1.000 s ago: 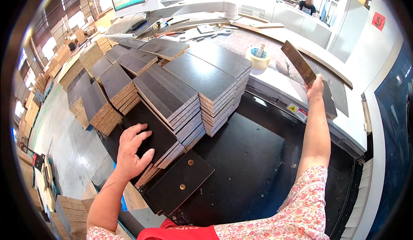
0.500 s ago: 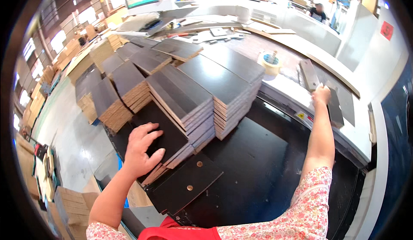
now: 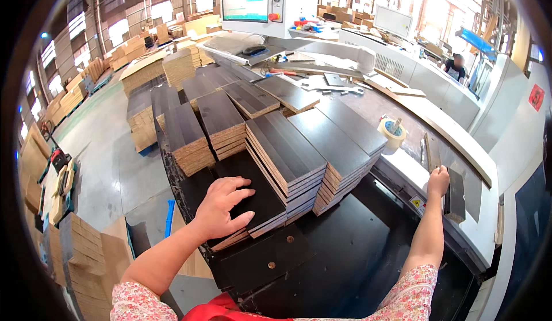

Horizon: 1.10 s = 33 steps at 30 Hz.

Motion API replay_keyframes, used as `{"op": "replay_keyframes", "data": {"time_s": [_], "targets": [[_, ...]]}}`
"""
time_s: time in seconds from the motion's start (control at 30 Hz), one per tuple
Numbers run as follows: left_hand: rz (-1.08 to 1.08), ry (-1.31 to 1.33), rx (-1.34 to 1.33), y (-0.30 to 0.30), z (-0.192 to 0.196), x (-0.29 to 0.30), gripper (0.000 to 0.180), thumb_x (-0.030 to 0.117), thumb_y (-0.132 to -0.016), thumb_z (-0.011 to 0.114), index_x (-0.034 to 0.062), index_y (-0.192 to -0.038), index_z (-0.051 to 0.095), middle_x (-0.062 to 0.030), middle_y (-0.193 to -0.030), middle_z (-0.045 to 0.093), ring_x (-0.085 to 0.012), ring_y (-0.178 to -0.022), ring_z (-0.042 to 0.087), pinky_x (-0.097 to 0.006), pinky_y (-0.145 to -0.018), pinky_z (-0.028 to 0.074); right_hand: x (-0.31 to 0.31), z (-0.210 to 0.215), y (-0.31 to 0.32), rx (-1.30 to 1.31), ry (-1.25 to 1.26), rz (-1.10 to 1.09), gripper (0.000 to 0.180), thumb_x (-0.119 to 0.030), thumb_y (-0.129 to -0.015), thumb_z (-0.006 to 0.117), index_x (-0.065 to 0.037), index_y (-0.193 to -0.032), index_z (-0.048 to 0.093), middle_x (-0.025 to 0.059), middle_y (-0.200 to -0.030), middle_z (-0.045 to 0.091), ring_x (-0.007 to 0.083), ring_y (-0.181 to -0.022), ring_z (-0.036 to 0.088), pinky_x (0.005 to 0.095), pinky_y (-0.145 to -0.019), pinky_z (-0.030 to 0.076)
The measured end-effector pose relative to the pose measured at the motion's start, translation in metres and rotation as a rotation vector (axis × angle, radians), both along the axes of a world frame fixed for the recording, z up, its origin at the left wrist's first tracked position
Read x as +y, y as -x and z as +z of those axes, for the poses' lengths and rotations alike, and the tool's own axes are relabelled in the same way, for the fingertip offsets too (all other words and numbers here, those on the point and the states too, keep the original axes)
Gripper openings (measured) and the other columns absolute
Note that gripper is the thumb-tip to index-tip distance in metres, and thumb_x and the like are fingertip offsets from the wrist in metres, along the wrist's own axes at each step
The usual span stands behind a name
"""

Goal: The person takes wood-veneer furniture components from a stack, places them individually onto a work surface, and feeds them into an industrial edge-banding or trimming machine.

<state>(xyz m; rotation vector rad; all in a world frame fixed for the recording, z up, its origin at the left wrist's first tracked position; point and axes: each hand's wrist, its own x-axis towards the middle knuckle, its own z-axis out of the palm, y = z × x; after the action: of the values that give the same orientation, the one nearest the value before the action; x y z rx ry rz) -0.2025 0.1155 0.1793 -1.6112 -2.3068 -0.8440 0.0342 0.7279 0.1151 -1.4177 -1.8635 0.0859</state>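
Head cam: R hand (image 3: 439, 182) hides near end of thin board (image 3: 432, 153).

Passage runs between the obstructing board stacks (image 3: 286, 147) and the white ledge (image 3: 405, 167).

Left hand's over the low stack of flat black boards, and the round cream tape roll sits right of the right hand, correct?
No: the head view shows the round cream tape roll left of the right hand. The rest stands.
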Motion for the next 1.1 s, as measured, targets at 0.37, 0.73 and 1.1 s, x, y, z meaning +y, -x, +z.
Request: {"op": "replay_keyframes", "data": {"time_s": [0.37,0.73,1.1], "targets": [[-0.007,-0.018,0.018,0.0,-0.002,-0.001,0.045,0.028,-0.08,0.073,0.0059,-0.119,0.067,-0.0153,-0.134,0.059,-0.037,-0.126,0.051,-0.049,-0.109,0.038,-0.048,0.003,0.016,-0.328,-0.012,-0.062,0.027,-0.033,-0.093,0.058,-0.013,-0.101,0.075,0.0053,-0.112,0.064,0.0283,-0.109,0.061,0.0471,-0.09,0.051],[-0.009,-0.078,0.055,0.002,-0.01,-0.005,0.042,0.03,-0.082,0.073,0.0064,-0.117,0.068,-0.0153,-0.131,0.061,-0.0364,-0.126,0.053,-0.049,-0.107,0.039,-0.084,-0.032,0.004,-0.485,-0.18,0.095,0.041,-0.037,-0.097,0.05,-0.01,-0.124,0.066,0.0088,-0.14,0.053,0.0297,-0.134,0.046,0.0523,-0.113,0.03],[-0.016,-0.115,0.032,0.003,-0.015,0.003,0.043,0.036,-0.087,0.071,0.0051,-0.116,0.07,-0.015,-0.133,0.06,-0.0341,-0.129,0.051,-0.047,-0.112,0.037,-0.215,-0.079,-0.055,-0.109,0.044,0.632,0.033,-0.01,-0.092,0.063,0.007,-0.12,0.064,0.027,-0.138,0.057,0.0424,-0.129,0.054,0.0427,-0.109,0.043]]}}
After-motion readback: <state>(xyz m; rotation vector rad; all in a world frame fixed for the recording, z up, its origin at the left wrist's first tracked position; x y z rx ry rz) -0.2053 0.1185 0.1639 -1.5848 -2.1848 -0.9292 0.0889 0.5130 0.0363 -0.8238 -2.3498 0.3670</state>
